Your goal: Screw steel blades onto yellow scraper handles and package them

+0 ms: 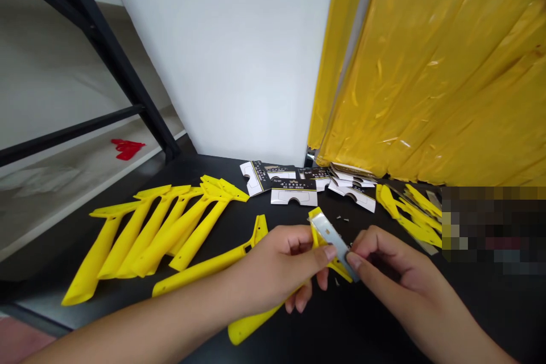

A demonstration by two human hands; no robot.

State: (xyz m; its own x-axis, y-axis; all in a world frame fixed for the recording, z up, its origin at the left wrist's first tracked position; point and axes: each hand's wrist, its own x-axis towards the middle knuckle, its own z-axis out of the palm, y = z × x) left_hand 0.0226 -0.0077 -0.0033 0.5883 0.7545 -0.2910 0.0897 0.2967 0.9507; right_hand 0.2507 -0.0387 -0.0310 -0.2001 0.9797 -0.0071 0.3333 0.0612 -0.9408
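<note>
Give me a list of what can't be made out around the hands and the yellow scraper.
In the head view:
Where the blade meets the yellow scraper: hidden by the left hand and right hand.
Wording on the printed card: too small.
Items at the table's right: hidden by a pixelated patch.

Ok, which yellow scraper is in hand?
The yellow scraper whose handle points toward the person, held between the left hand and right hand, a metal blade at its head. The other yellow scrapers lie on the black table.
</note>
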